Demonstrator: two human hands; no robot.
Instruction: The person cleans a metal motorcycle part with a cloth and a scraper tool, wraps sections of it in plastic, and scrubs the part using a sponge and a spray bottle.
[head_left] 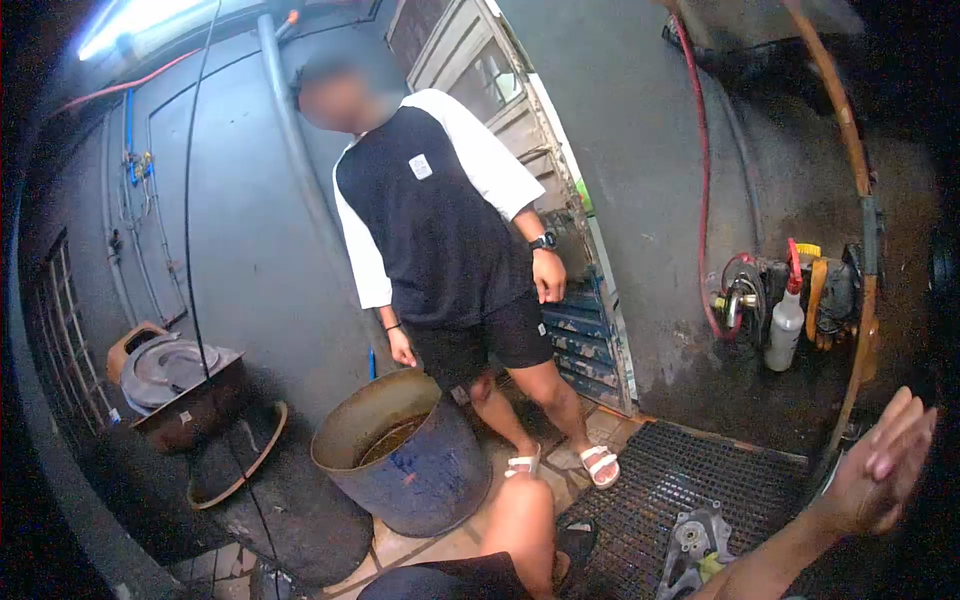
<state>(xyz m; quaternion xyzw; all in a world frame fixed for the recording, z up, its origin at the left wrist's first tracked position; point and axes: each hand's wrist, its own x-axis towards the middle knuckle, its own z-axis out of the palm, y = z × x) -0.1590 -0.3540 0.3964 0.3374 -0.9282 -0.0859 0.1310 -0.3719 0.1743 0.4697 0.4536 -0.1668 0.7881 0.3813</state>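
My right hand (888, 462) is raised at the lower right, fingers stretched upward and thumb in front of the palm. Nothing shows in its grasp. Below and to the left of it, a grey cast-metal casing (688, 540) with round holes lies on a black rubber grid mat (722, 462). Part of this casing is hidden behind my forearm, and something yellowish shows beside it. My left hand is out of the picture.
Another person (435, 220) stands in front beside a blue cut-down drum (420, 470). A metal basin (185, 375) sits at left. At right, a spray bottle (786, 325) hangs near a red hose (695, 120) and gloves (835, 320). A door (500, 90) stands behind the person.
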